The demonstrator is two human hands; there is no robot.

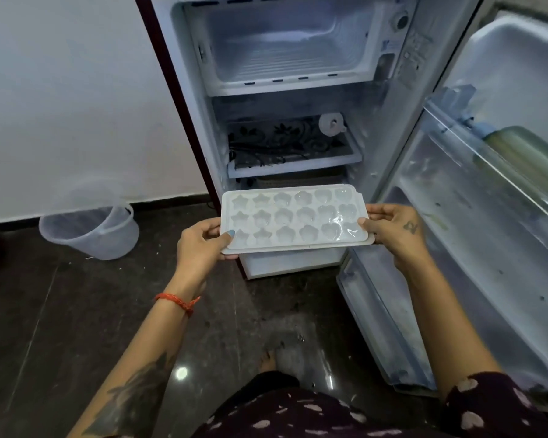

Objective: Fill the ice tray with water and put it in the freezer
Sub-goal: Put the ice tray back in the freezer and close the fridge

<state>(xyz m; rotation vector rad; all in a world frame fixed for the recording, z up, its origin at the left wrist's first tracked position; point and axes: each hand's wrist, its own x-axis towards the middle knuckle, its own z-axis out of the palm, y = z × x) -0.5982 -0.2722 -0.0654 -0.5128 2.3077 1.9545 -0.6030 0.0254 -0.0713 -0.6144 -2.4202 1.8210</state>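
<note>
I hold a white ice tray point(293, 218) level in front of the open fridge, at about the height of its lower shelf. Its cells are shaped as stars, flowers and hearts, and water glints in the right-hand ones. My left hand point(201, 241) grips the tray's left end, thumb on top. My right hand point(393, 229) grips the right end. The freezer compartment point(285, 45) is at the top of the fridge, open-fronted, with nothing inside.
The fridge door point(487, 216) stands open to the right, with a greenish bottle point(525, 156) in its rack. A patterned shelf point(291, 150) carries a small white container point(331, 123). A clear plastic jug point(92, 229) stands on the dark floor at left, near the white wall.
</note>
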